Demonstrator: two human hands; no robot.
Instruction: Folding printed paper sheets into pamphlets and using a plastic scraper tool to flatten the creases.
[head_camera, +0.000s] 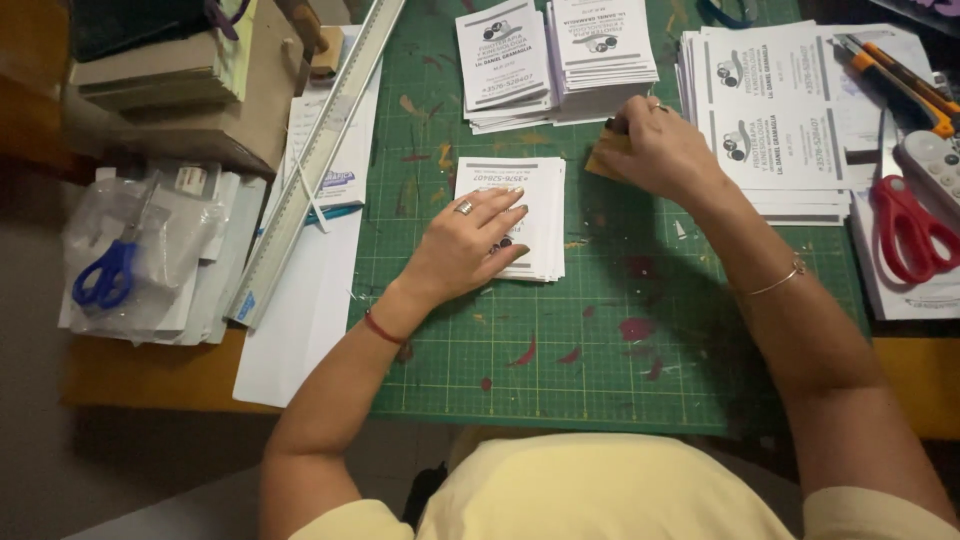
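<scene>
Green cutting mat (600, 380) covers the desk middle, paint-stained, its near edge at the person's chest. Left of the mat lies a white sheet (300, 330), and on it a long metal ruler (310, 165) running diagonally from the far edge toward the near left. Far left corner: brown folder (200, 130) with a notebook (150, 75) on top. Left edge: clear bag (140, 250) with blue scissors (108, 275) inside. Right of the mat, uncut printed sheets (780, 120) in a pile; past them at the right edge red scissors (910, 230), an orange utility knife (900, 80) and a white remote (935, 160). At the mat's far edge, two stacks of cut cards (555, 60) side by side. Mat middle: card stack (540, 200), squared up. Left hand (470, 240) lies flat on this stack, fingers spread narrow and pressing down, ring on one finger, red cord at the wrist. Right hand (660, 150) is just right of the stack, near the far card piles, fingers pinched shut on a small tan piece (605, 160); what it is, can't tell. Thin bracelet on the right wrist
</scene>
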